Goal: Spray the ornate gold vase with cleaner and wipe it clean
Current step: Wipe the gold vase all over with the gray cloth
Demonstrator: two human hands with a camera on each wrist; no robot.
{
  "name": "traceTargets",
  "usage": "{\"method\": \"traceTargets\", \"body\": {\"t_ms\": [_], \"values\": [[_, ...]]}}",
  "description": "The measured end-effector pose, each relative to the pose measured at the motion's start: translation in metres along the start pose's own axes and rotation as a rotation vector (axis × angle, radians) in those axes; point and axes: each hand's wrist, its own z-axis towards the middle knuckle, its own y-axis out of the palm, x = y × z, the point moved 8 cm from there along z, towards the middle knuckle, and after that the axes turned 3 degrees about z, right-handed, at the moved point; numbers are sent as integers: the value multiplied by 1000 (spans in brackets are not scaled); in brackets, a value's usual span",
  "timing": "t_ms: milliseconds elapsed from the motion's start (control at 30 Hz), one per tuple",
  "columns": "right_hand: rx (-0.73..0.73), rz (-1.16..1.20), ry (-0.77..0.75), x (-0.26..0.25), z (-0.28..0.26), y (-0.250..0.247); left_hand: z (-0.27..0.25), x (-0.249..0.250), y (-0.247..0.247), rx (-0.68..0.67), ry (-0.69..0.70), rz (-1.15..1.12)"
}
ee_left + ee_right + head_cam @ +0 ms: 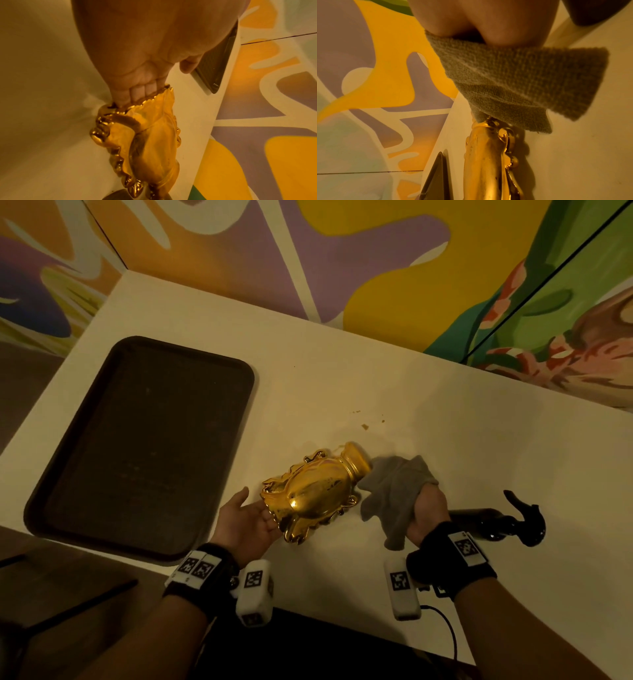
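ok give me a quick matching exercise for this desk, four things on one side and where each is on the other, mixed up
Things:
1. gold vase
2. grey cloth
3. dark tray
4. black spray bottle

Places:
a. lying on the table, just right of the right hand
b. bunched in the right hand, against the vase's neck
c. on its side, the left hand touching its base
d. flat on the left part of the table

Pairs: 1-c, 2-b, 3-d, 4-a

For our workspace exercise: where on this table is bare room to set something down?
Free: inside the brown tray; the white table between gold vase and painted wall, past the crumbs. Crowded: near edge, around grey cloth and spray bottle.
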Motion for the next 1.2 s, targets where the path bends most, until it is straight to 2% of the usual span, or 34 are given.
{"method": "traceTargets", "body": {"t_ms": [167, 333, 400, 533, 567, 600, 633, 667, 700, 733, 800, 833, 867, 900, 933, 1000, 1067, 1200], "values": [[-71, 44, -11, -3, 10, 6, 5, -7, 15, -79, -26, -38], [-75, 30, -33, -13, 14, 17, 5, -9, 25, -69, -28, -35], [-59, 42, 6, -8, 10, 15, 4, -8, 27, -54, -13, -32], [-18, 430, 105, 9, -9, 16, -5, -3, 35, -58, 32, -53], [79, 492, 114, 13, -17, 14, -7, 0, 38, -67, 49, -63], [263, 678, 157, 21, -26, 8, -11, 3, 42, -83, 71, -75], [450, 755, 256, 34, -38, 2, -16, 7, 47, -101, 96, -84], [650, 979, 358, 45, -59, 0, -21, 11, 54, -126, 123, -94], [824, 1348, 516, 61, -76, 11, -28, 15, 62, -155, 148, -103], [916, 1601, 497, 64, -92, 15, -36, 19, 72, -191, 170, -109], [1186, 1923, 244, 72, -117, -12, -52, 28, 92, -258, 207, -98], [1256, 1994, 166, 74, -125, -31, -59, 32, 101, -286, 223, -86], [1262, 2109, 118, 71, -131, -47, -67, 35, 109, -310, 237, -74], [1301, 2023, 145, 72, -134, -59, -73, 38, 117, -327, 252, -61], [1329, 1841, 230, 70, -139, -69, -79, 39, 123, -341, 262, -52], [1364, 1370, 317, 55, -146, -95, -88, 39, 134, -375, 277, -38], [1349, 924, 311, 26, -144, -116, -97, 40, 143, -406, 305, -23], [1296, 702, 111, -29, -145, -128, -104, 50, 147, -410, 355, -47]]}}
